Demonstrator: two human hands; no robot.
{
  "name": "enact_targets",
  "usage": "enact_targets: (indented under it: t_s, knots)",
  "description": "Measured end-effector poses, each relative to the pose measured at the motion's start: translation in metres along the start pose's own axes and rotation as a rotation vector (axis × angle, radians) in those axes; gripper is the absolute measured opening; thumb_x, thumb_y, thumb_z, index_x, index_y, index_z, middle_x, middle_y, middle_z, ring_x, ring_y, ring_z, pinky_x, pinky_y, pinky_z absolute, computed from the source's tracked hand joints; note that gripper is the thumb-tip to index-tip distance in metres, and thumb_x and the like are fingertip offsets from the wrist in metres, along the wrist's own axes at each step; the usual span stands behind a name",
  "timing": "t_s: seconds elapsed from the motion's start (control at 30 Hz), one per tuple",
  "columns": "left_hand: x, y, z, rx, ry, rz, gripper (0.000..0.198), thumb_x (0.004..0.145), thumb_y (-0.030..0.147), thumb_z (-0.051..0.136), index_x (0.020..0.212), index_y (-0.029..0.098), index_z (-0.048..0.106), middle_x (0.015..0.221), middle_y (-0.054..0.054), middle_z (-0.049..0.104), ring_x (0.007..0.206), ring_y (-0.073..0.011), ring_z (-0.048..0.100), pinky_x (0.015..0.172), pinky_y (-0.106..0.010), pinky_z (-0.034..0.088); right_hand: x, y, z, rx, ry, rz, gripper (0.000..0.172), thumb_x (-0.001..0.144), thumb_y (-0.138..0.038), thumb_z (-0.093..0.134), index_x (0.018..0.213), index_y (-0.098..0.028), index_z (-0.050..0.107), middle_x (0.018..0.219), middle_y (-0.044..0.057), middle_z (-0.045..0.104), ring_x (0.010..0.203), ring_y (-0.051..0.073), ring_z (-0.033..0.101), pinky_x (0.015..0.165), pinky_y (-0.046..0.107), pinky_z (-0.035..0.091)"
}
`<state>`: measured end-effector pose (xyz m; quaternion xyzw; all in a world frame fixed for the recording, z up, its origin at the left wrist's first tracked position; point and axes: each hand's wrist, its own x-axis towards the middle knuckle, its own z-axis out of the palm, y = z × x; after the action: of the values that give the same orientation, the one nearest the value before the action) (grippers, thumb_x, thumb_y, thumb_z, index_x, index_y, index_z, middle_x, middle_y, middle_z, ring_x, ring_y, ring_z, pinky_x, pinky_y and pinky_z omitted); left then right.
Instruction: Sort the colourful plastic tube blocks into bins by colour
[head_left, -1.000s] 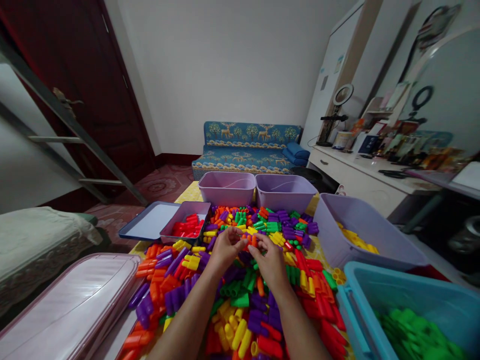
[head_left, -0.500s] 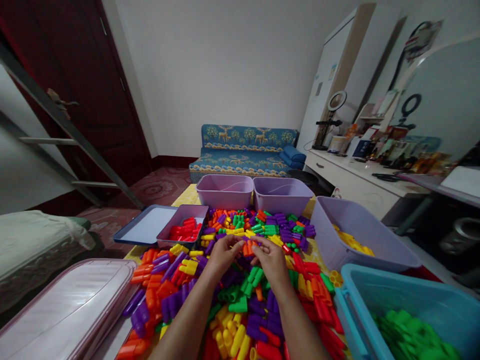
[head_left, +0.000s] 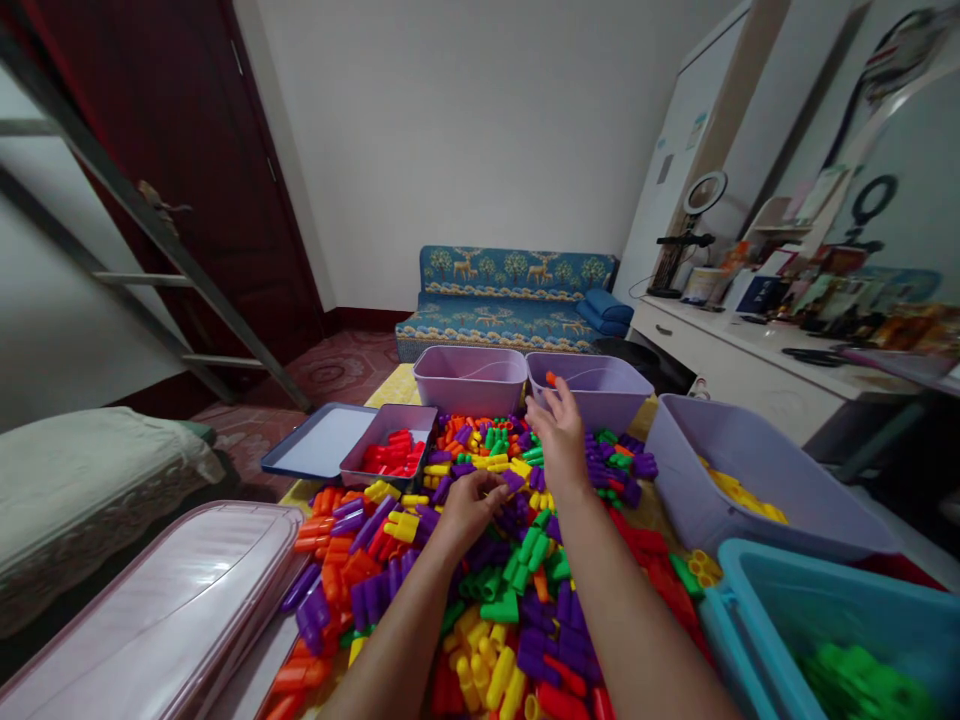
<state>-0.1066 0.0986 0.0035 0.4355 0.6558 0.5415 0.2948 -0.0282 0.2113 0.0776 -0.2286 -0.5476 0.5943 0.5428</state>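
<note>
One orange piece [head_left: 551, 379] is showing at the right hand's [head_left: 556, 420] fingertips, over the rear right lilac bin [head_left: 604, 405]; fingers are standing spread; contact: cannot tell. Left hand [head_left: 471, 508] is hanging curled low over the heap, beside a purple piece [head_left: 512, 480]; pinching: cannot tell. Three lilac bins and one turquoise bin [head_left: 885, 600], smooth, round-cornered, are bordering the heap. One shallow rectangular box [head_left: 373, 428] is holding red pieces [head_left: 394, 455]. Glossy plastic tubes [head_left: 501, 680], uncountable, are filling the middle.

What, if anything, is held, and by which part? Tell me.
Right hand: an orange block at the fingers, held or loose unclear. Left hand: fingers by a purple block, hold unclear.
</note>
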Motion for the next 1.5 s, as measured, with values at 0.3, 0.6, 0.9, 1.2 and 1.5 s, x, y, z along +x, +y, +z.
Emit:
enact_targets:
  t_s: [0.3,0.6,0.9,1.2,1.5]
  knots:
    - [-0.006,0.025,-0.024,0.161,0.085,0.112,0.023,0.077,0.03,0.054,0.082,0.012,0.068,0.071,-0.005,0.067,0.065,-0.0152,0.06,0.058,-0.023,0.043,-0.107,0.039,-0.021,-0.562,-0.303,0.018,0.035,0.079,-0.025,0.052,0.113,-0.019,0.062,0.113,0.01,0.066,0.106,0.023,0.061,0.092,0.039,0.049]
    - [-0.055,0.052,-0.088,0.943,0.544,0.055,0.026,0.083,0.032,0.052,0.1,0.02,0.068,0.103,-0.009,0.066,0.098,-0.0258,0.059,0.083,-0.035,0.044,-0.118,0.025,-0.025,-0.889,-0.435,-0.126,0.021,0.082,-0.024,0.056,0.098,-0.02,0.068,0.106,0.005,0.068,0.105,0.021,0.057,0.098,0.035,0.04]
    - [-0.092,0.02,-0.076,1.147,0.611,-0.261,0.063,0.08,0.061,0.049,0.128,0.02,0.051,0.107,-0.015,0.06,0.098,-0.0322,0.058,0.077,-0.04,0.045,-0.143,-0.008,-0.019,-1.131,-0.641,-0.048,0.071,0.069,-0.063,0.063,0.128,-0.025,0.055,0.134,0.01,0.052,0.127,0.029,0.041,0.105,0.044,0.031]
    - [-0.077,0.023,-0.01,0.819,0.477,0.094,0.046,0.077,0.04,0.062,0.12,0.025,0.057,0.114,-0.008,0.056,0.106,-0.0247,0.054,0.091,-0.038,0.045,-0.149,-0.004,-0.037,-1.244,-0.572,-0.042,0.069,0.07,-0.038,0.062,0.135,-0.025,0.045,0.146,0.008,0.039,0.135,0.029,0.031,0.11,0.051,0.02]
    - [-0.037,0.034,0.036,0.358,0.071,0.229,0.054,0.078,0.038,0.063,0.128,0.02,0.055,0.137,-0.013,0.049,0.13,-0.0274,0.042,0.108,-0.042,0.035,-0.121,0.002,-0.071,-1.285,-0.309,-0.215,0.053,0.074,-0.024,0.054,0.126,-0.012,0.053,0.128,0.015,0.056,0.121,0.029,0.047,0.105,0.046,0.034]
